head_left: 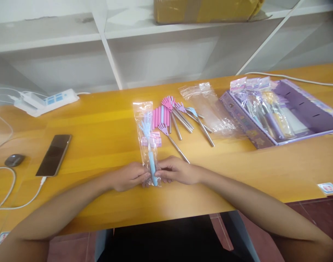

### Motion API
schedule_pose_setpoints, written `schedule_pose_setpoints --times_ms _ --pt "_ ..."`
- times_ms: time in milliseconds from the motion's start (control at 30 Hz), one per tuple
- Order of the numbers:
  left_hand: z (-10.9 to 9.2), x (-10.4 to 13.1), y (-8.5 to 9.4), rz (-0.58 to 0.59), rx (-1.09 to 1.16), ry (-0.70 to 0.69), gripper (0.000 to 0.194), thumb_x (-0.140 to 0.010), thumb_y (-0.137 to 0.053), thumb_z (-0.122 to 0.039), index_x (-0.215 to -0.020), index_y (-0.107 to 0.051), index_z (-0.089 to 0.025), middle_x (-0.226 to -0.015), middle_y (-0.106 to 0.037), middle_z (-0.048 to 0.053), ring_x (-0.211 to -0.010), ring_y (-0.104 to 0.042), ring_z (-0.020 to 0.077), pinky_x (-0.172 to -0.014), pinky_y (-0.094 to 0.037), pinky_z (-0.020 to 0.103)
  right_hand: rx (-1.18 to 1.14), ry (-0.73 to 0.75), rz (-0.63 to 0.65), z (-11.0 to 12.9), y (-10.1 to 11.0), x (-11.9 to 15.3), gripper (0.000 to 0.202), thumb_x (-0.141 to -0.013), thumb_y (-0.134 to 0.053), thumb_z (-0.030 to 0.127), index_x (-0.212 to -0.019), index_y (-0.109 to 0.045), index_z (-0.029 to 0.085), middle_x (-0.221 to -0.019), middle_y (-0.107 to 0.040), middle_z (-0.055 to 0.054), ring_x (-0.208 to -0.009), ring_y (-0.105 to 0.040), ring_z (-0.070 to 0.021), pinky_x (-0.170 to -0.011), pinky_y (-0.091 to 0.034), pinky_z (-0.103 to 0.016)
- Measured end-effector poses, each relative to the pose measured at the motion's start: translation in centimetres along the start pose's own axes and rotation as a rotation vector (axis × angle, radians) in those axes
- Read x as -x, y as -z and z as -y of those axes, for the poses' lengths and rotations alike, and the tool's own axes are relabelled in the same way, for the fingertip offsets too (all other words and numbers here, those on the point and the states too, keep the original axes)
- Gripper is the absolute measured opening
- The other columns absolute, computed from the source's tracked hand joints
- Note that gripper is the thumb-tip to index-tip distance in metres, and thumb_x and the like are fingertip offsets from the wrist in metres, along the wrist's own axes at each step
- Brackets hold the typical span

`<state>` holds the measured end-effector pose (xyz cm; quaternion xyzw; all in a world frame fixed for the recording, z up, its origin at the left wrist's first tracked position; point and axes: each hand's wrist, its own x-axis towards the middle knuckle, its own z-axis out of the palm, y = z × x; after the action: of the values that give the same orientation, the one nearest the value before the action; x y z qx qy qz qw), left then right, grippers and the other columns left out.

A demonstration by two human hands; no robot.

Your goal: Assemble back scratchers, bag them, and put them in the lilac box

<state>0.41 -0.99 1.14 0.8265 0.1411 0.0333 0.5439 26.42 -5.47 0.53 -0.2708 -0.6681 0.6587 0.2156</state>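
A clear plastic bag stands out in front of me with a blue hand-shaped scratcher inside, its handle at the bottom. My left hand pinches the bag's lower left edge. On the right side of the same end, my right hand grips the bag by the handle. Just beyond lie several pink and blue handle tubes, partly behind the bag, and a pink-and-white card. Metal rods with pink, purple and blue hand-shaped heads are spread to the right of the tubes.
Clear bags lie right of the rods. A purple box holding bagged scratchers is at the right. A phone, black mouse, power strip and white cables are at the left. White shelving stands behind.
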Motion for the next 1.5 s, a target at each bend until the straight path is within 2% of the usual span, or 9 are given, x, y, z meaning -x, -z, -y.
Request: schedule_pose_setpoints --times_ms 333,567,700,800,933,1167,1333,1433,1500 --pt "-0.2 0.0 0.3 0.036 -0.073 -0.078 0.053 -0.116 -0.03 -0.043 -0.088 -0.068 -0.018 -0.078 -0.073 0.006 -0.072 -0.066 0.0176 -0.076 -0.051 0.028 -0.033 0.011 -0.039 0.3 -0.4 0.1 0.043 -0.109 -0.056 0.052 -0.102 -0.067 0.011 -0.076 -0.061 0.0 -0.062 -0.058 -0.0081 -0.058 -0.049 -0.019" --pt "-1.6 -0.4 -1.2 0.163 -0.179 -0.211 0.039 -0.11 -0.041 -0.031 -0.082 -0.067 -0.024 -0.081 -0.074 0.009 -0.078 -0.067 0.0235 -0.091 -0.051 0.038 -0.438 -0.055 -0.324 -1.5 0.4 -0.6 0.052 -0.096 -0.069 0.067 -0.095 -0.054 0.017 -0.069 -0.056 0.005 -0.045 -0.053 -0.0069 -0.035 -0.043 -0.017" --pt "-2.0 -0.3 -1.5 0.161 -0.125 -0.222 0.035 -0.109 -0.048 -0.04 -0.086 -0.07 -0.025 -0.083 -0.075 0.009 -0.082 -0.067 0.0254 -0.093 -0.051 0.041 -0.438 -0.095 -0.231 -1.0 0.5 -0.7 0.049 -0.098 -0.071 0.061 -0.089 -0.055 0.016 -0.056 -0.055 0.007 -0.039 -0.05 -0.006 -0.035 -0.041 -0.015" --pt "-1.1 0.2 -1.2 -0.011 0.032 -0.151 0.044 -0.111 -0.043 -0.052 -0.089 -0.066 -0.021 -0.085 -0.07 0.008 -0.082 -0.064 0.0228 -0.084 -0.051 0.036 -0.463 -0.148 -0.104 -0.1 -0.4 -0.4 0.047 -0.097 -0.073 0.058 -0.093 -0.058 0.014 -0.059 -0.061 0.004 -0.042 -0.055 -0.0073 -0.037 -0.045 -0.016" --pt "0.9 0.4 -0.5 -0.519 0.335 -0.044 0.032 -0.109 -0.054 -0.052 -0.109 -0.06 -0.02 -0.096 -0.064 0.004 -0.084 -0.061 0.0172 -0.078 -0.051 0.029 -0.527 -0.231 0.032 0.4 -2.7 -0.1 0.049 -0.097 -0.072 0.059 -0.106 -0.061 0.012 -0.067 -0.065 0.002 -0.049 -0.062 -0.0093 -0.043 -0.05 -0.018" --pt "1.8 -0.1 -0.3 -0.563 0.448 0.02 0.029 -0.097 -0.079 -0.034 -0.117 -0.065 -0.019 -0.1 -0.067 0.004 -0.089 -0.066 0.0143 -0.08 -0.055 0.026 -0.474 -0.324 0.148 0.3 -3.8 0.2 0.053 -0.095 -0.073 0.064 -0.1 -0.061 0.012 -0.083 -0.07 -0.004 -0.053 -0.064 -0.0083 -0.05 -0.054 -0.02" --pt "1.5 -0.2 -0.3 -0.531 0.478 0.057 0.024 -0.1 -0.074 -0.037 -0.107 -0.065 -0.016 -0.082 -0.065 0.0 -0.069 -0.061 0.0101 -0.066 -0.052 0.022 -0.052 -0.071 -0.312 -0.6 -1.4 0.4 0.039 -0.112 -0.041 0.047 -0.104 -0.061 0.015 -0.084 -0.067 -0.005 -0.056 -0.063 -0.0113 -0.052 -0.054 -0.024" --pt "1.4 -0.4 -0.2 -0.509 0.503 0.083 0.025 -0.103 -0.07 -0.04 -0.107 -0.064 -0.016 -0.079 -0.066 -0.001 -0.067 -0.062 0.0105 -0.065 -0.052 0.023 0.582 0.209 -0.645 -1.1 0.0 0.0 0.018 -0.104 -0.052 0.024 -0.11 -0.067 0.018 -0.109 -0.068 -0.012 -0.098 -0.07 -0.0223 -0.086 -0.063 -0.04" --pt "1.4 -0.4 -0.2 -0.513 0.501 0.097 0.025 -0.104 -0.067 -0.041 -0.112 -0.063 -0.017 -0.081 -0.069 0.0 -0.069 -0.065 0.0116 -0.066 -0.054 0.024 0.896 0.285 -0.67 -1.2 0.7 -0.4 0.029 -0.098 -0.057 0.016 -0.124 -0.069 0.02 -0.136 -0.062 -0.016 -0.128 -0.06 -0.0302 -0.108 -0.055 -0.053"
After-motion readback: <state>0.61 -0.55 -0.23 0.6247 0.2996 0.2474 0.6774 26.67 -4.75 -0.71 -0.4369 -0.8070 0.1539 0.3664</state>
